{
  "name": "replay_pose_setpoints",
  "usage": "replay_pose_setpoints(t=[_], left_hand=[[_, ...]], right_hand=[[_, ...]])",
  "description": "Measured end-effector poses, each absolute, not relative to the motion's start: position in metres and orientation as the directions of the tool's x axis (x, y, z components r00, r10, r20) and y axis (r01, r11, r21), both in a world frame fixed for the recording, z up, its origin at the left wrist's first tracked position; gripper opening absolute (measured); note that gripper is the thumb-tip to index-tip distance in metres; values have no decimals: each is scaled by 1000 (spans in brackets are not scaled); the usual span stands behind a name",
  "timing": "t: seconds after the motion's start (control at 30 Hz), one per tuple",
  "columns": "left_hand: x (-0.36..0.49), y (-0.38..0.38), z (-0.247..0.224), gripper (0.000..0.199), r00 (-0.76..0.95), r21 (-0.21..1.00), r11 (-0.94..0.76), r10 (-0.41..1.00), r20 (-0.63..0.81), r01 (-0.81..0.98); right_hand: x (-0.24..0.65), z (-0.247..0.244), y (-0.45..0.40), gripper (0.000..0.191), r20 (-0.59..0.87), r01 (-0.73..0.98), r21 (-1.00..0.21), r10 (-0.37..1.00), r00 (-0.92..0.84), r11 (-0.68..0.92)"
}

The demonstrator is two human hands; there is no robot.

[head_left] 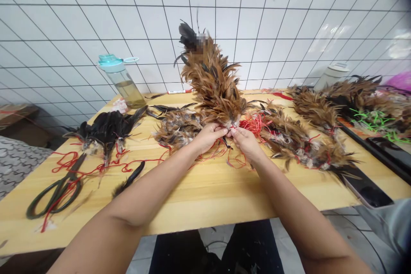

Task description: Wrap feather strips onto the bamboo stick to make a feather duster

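A bundle of brown feathers (213,77) with dark tips stands upright over the middle of the table. At its pale base, my left hand (208,137) has thumb and fingers pinched together on the bundle. My right hand (244,142) pinches right beside it, where a bit of red string wraps the base; which part each fingertip presses is too small to tell. Loose red string (237,160) trails below both hands. Behind my left hand lie more brown feathers (180,126), and a tangle of red strands (257,125) rests by my right.
Black scissors (61,195) and black feather bundles (107,130) lie at the left. A water bottle (126,87) stands behind them. Tied feather bundles (305,143) and a phone (369,188) occupy the right. A tiled wall (257,21) closes off the back.
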State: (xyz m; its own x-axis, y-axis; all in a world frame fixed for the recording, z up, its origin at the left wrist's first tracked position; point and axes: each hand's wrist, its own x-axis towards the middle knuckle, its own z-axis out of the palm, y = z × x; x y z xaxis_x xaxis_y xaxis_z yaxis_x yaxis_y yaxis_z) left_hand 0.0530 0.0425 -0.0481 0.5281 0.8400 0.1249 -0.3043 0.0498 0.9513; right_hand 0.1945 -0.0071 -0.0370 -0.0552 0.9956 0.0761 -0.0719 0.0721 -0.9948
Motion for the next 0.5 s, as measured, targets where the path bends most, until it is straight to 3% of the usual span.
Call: replay_pose_setpoints(t=[0.23,0.5], left_hand=[[55,44,-56,38,498,970,37,862,91,-242],[50,48,-53,28,514,981,-196,841,168,0]], right_hand=[[196,-41,-6,50,120,95,-988,992,-43,123],[198,-46,-5,43,204,322,-929,978,33,183]])
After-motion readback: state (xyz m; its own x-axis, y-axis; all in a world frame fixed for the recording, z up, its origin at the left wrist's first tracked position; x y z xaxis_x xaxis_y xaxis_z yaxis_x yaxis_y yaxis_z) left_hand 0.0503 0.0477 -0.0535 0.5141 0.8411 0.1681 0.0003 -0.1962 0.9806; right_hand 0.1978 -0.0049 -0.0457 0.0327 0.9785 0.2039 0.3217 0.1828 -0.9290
